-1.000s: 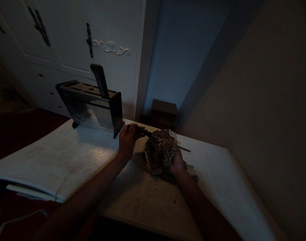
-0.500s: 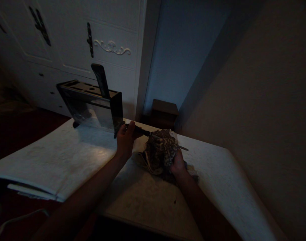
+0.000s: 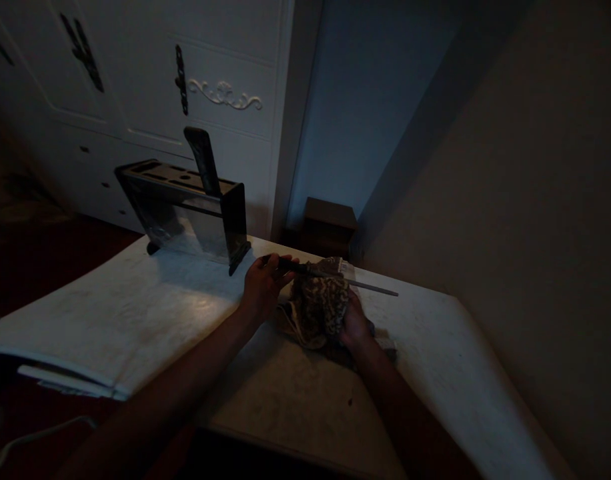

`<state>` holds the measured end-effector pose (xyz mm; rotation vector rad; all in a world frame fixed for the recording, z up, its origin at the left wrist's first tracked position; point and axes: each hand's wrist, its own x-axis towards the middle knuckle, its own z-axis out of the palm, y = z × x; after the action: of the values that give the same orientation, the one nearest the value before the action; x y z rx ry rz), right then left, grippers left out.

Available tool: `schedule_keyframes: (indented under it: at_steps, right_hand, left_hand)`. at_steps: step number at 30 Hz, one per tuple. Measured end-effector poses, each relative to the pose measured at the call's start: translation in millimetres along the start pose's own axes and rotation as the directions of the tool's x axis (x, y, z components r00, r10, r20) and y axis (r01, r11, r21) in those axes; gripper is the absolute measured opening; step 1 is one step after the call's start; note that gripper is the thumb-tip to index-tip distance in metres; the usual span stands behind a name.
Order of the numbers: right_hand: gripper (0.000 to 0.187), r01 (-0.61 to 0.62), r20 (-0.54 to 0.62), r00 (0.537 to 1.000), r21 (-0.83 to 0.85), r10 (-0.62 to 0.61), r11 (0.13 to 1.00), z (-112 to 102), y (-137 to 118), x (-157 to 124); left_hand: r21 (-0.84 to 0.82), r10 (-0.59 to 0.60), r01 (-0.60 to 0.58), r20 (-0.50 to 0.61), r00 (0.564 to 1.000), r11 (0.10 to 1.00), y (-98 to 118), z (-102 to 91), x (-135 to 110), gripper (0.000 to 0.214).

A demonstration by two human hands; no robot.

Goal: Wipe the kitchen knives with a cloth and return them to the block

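Observation:
My left hand [image 3: 263, 285] grips the dark handle of a thin steel rod [image 3: 365, 286], perhaps a honing steel, that points right across the table. My right hand [image 3: 354, 323] clutches a bunched leopard-patterned cloth [image 3: 318, 307], which wraps around the rod's near part. Both hands sit near the middle of the pale table [image 3: 150, 307]. A dark knife block [image 3: 185, 210] stands just left of my left hand, with one black-handled knife [image 3: 201, 160] sticking out of its top.
White cabinet doors [image 3: 135, 80] with dark handles rise behind the block. A small brown stool [image 3: 328, 223] stands on the floor beyond the table. A plain wall runs along the right. The room is dim.
The rod has slid to the right through the cloth, so more of its length now sticks out past my right hand. My left hand has followed it rightwards.

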<state>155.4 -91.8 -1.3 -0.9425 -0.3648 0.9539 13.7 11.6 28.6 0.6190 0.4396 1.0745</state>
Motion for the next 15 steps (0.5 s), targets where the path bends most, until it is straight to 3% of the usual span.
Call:
schedule_keyframes:
  at_steps: [3,8,15]
  right_hand:
    - [0.019,-0.086,0.027,0.996,-0.046,0.087,0.995,5.7,-4.0,-3.1]
    - [0.020,-0.057,0.069,0.995,-0.176,0.070,0.983,8.4,-4.4,-7.5]
    - [0.020,-0.106,0.091,0.988,-0.214,0.128,0.971,7.9,-5.6,-11.6]
  left_hand:
    - [-0.045,-0.017,0.017,0.001,1.000,0.999,0.8,2.4,-1.6,0.025]
    - [-0.140,-0.060,0.052,-0.057,0.997,0.989,6.0,6.7,-2.2,0.010]
    - [-0.236,-0.092,0.059,-0.132,0.987,0.970,13.9,8.6,-0.1,0.012]
